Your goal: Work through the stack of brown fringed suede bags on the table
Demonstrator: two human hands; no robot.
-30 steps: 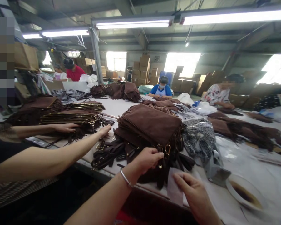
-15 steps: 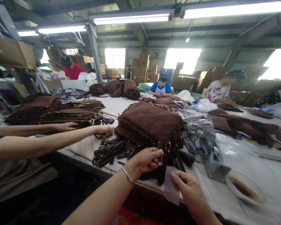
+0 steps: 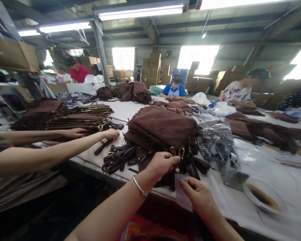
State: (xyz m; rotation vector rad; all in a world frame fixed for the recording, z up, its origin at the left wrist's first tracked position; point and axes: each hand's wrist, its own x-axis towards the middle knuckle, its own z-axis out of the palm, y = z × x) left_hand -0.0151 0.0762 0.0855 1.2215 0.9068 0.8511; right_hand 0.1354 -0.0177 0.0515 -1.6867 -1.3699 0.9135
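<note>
My left hand (image 3: 163, 164), with a bracelet at its wrist, pinches a dark brown strap by its end. A small metal fitting (image 3: 177, 170) shows just below the fingertips. In my right hand (image 3: 199, 192) a thin, pale translucent sheet (image 3: 182, 193) is held between thumb and fingers, its top edge at the metal fitting. Whether it touches the fitting, I cannot tell. Right behind my left hand lies a stack of brown fringed bags (image 3: 165, 124), with a gold clasp (image 3: 182, 152) hanging at its front corner.
Dark straps (image 3: 117, 159) with clasps lie left of the stack. A co-worker's hand (image 3: 110, 134) reaches in near more stacked bags (image 3: 67, 122). On the right are a plastic-wrapped grey bundle (image 3: 214, 139), a tape dispenser (image 3: 233, 177) and a round dish (image 3: 264, 197) with brown contents.
My right hand has raised the sheet slightly, up to the metal fitting. My left hand has shifted a little up and right in view. The co-worker's near hand has moved off a clasp.
</note>
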